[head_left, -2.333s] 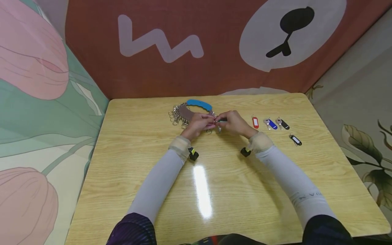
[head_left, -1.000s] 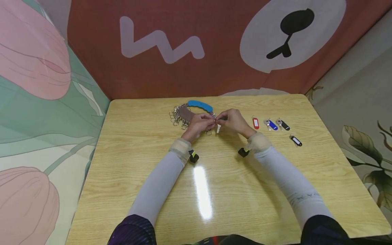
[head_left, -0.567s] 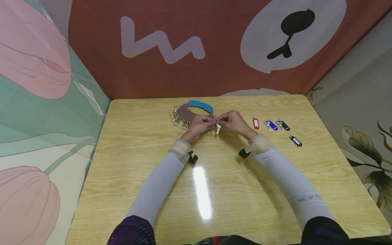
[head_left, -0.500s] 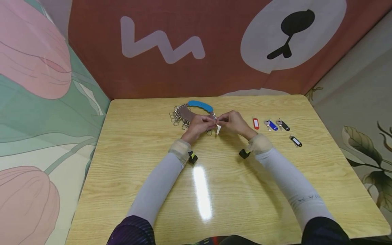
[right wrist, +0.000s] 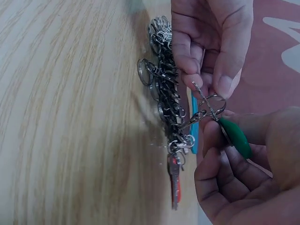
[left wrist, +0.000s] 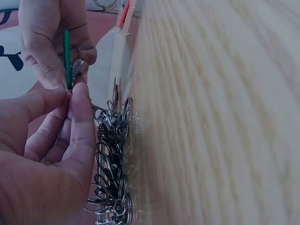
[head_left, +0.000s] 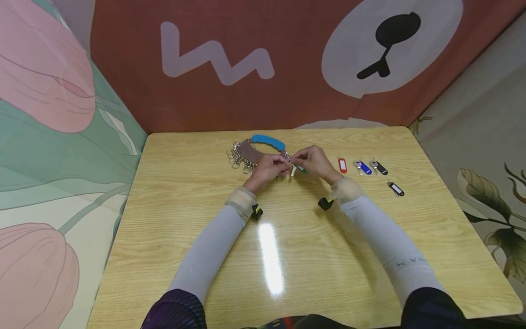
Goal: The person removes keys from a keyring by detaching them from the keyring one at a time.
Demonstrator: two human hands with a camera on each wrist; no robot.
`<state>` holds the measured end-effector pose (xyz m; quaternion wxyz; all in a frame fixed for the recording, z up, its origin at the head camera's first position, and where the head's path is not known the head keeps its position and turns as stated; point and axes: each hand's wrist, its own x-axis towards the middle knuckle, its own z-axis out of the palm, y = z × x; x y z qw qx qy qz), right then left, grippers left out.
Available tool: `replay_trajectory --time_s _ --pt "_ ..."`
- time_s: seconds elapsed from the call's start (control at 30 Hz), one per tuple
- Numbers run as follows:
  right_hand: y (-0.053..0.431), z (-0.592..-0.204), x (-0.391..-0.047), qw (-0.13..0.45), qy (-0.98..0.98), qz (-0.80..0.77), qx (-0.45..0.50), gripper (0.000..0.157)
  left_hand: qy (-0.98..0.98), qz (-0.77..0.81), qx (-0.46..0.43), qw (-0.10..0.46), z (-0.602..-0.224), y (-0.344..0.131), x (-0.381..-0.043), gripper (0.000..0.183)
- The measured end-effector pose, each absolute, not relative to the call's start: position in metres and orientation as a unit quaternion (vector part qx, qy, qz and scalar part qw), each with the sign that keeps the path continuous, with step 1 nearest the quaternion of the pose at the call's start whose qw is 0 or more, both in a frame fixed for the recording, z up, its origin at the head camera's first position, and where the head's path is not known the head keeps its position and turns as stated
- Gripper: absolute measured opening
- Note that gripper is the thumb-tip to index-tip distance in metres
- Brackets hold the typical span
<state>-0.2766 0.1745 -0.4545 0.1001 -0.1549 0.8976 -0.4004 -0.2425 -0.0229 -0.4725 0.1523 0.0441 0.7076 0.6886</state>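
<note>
My left hand [head_left: 269, 168] and right hand [head_left: 314, 161] meet at the right end of a ring holder, a brown curved plate [head_left: 248, 151] with a blue handle [head_left: 268, 140] and a fringe of metal rings. In the right wrist view, left thumb and fingers pinch a split ring [right wrist: 225, 106] linked to the holder by a short chain. A key [right wrist: 202, 96] crosses this ring. A green key tag [right wrist: 236, 138] lies between my right thumb and fingers, its end at the ring. Beside it a red-tagged key [right wrist: 174, 183] hangs from the holder.
To the right on the wooden table [head_left: 197, 237] lie a red key tag [head_left: 343, 165], a key with a blue tag [head_left: 365, 167], one with a black tag [head_left: 381, 168], and nearer, a black tag with a white label [head_left: 396, 188]. A patterned backdrop borders the table.
The green tag, earlier mostly covered by the right hand, now shows below its fingers. The key has come into view hanging between the hands, whose fingertips have drawn slightly apart. The holder stays put.
</note>
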Motion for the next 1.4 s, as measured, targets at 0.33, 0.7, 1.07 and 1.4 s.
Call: replay_trajectory --time_s 0.33,0.7,1.07,1.4 --pt "0.174 -0.464 -0.277 0.102 0.891 -0.422 -0.137 0.013 0.754 0.641 0.073 0.125 -0.475 -0.026 -0.24 0.015" --pt "0.168 -0.452 -0.265 0.015 0.903 -0.371 -0.217 0.01 0.787 0.603 0.06 0.116 -0.473 -0.025 -0.242 0.022" --pt "0.172 -0.456 -0.268 0.022 0.893 -0.385 -0.23 0.01 0.765 0.629 0.076 0.115 -0.474 -0.025 -0.242 0.017" --pt "0.175 -0.467 -0.275 0.056 0.89 -0.426 -0.154 0.014 0.765 0.627 0.09 0.118 -0.477 -0.027 -0.241 0.014"
